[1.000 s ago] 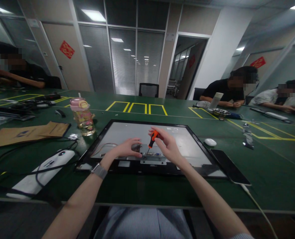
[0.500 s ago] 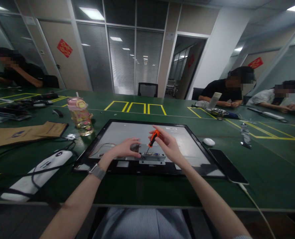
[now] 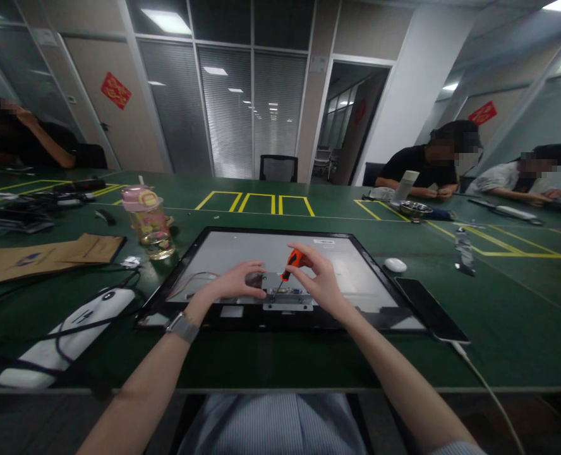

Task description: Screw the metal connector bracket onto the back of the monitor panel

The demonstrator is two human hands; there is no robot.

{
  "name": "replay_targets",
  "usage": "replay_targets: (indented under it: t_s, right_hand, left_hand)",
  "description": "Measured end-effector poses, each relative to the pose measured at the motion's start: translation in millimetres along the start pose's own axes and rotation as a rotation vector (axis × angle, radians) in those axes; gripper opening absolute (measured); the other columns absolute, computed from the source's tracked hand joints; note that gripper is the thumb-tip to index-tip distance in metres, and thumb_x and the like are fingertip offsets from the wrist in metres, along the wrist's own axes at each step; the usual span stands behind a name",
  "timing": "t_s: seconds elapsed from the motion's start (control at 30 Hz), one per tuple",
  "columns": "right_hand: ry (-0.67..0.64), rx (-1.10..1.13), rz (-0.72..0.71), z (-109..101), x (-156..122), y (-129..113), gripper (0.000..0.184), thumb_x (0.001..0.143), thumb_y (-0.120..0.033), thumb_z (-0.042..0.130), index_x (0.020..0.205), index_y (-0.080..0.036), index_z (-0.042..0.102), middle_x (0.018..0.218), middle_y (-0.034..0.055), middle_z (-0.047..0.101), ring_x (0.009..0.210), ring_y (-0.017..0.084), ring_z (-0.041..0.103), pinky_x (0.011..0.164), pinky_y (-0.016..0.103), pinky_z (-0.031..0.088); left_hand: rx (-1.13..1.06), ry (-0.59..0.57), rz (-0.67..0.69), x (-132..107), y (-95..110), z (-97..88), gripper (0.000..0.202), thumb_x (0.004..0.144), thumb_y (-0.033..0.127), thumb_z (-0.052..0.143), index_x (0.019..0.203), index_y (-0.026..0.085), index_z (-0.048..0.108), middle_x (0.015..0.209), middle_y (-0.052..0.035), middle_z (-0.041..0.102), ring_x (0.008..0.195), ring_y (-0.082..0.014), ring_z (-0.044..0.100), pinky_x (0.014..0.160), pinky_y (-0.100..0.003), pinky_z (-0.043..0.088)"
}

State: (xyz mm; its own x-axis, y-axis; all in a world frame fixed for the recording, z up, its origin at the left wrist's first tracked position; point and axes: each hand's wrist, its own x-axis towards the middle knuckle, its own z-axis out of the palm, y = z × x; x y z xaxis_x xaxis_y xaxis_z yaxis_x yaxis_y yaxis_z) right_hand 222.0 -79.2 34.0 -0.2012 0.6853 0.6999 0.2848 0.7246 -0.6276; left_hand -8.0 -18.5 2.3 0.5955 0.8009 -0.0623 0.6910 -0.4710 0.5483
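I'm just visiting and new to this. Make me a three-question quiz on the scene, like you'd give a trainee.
1. Which hand has the orange-and-black screwdriver in its grip?
2. True or false: the black-screened phone lies to the right of the flat panel.
3. Fill in: a grey-banded ____ is strapped around the left wrist.

Key:
1. The right hand.
2. True.
3. Watch.
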Motion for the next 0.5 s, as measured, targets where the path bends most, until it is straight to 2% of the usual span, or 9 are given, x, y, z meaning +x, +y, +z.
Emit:
replay_targets:
  t_s: [0.1, 0.17, 0.23, 0.37, 0.5]
  right_hand:
    - [0.001, -0.027, -0.018, -0.2, -0.1, -3.2, 0.041, 0.085, -0.024, 0.057, 0.126, -0.027, 0.053, 0.1, 0.0067, 0.061, 0.089, 0.018, 0.062, 0.084, 0.037, 0.054]
    - [-0.051, 0.095, 0.006, -0.2, -0.6, -4.6, 0.045, 0.089, -0.023, 0.049, 0.133, -0.028, 0.044, 0.117, 0.0095, 0.058, 0.102, 0.02, 0.061, 0.089, 0.039, 0.052]
    - [-0.084, 0.229, 0.042, 0.2, -1.0, -4.0, 0.047, 0.091, -0.022, 0.045, 0.137, -0.03, 0.039, 0.128, 0.0102, 0.053, 0.106, 0.02, 0.061, 0.091, 0.041, 0.051]
    - [-0.033, 0.269, 0.108, 0.8, -0.6, -0.9, 0.044, 0.088, -0.025, 0.053, 0.131, -0.028, 0.048, 0.115, 0.0078, 0.061, 0.097, 0.019, 0.064, 0.09, 0.04, 0.052]
    - [-0.001, 0.213, 0.106, 0.2, 1.0, -1.6, 0.037, 0.083, -0.026, 0.061, 0.12, -0.03, 0.059, 0.106, 0.0053, 0.06, 0.092, 0.017, 0.061, 0.085, 0.036, 0.054]
  left_hand:
    - [0.013, -0.003, 0.006, 0.3, -1.0, -0.2, 0.073, 0.065, 0.064, 0.066, 0.127, 0.029, 0.052, 0.149, -0.0041, 0.031, 0.137, -0.0292, 0.027, 0.113, -0.042, 0.022]
    - [0.02, -0.003, 0.017, 0.8, -2.2, -0.1, 0.073, 0.065, 0.064, 0.065, 0.127, 0.029, 0.052, 0.15, -0.0042, 0.031, 0.137, -0.0294, 0.028, 0.112, -0.042, 0.023]
    - [0.017, -0.002, 0.024, 1.1, -3.5, 0.0, 0.073, 0.065, 0.064, 0.065, 0.127, 0.029, 0.052, 0.15, -0.0044, 0.031, 0.137, -0.0295, 0.028, 0.112, -0.043, 0.023]
    - [0.0, -0.004, 0.016, 1.1, -5.9, 0.8, 0.073, 0.064, 0.064, 0.065, 0.127, 0.03, 0.051, 0.15, -0.0042, 0.031, 0.137, -0.0295, 0.027, 0.112, -0.043, 0.023]
    - [-0.011, -0.003, 0.01, 0.9, -6.8, 1.8, 0.074, 0.064, 0.065, 0.066, 0.127, 0.03, 0.051, 0.15, -0.0043, 0.031, 0.137, -0.0295, 0.027, 0.112, -0.042, 0.023]
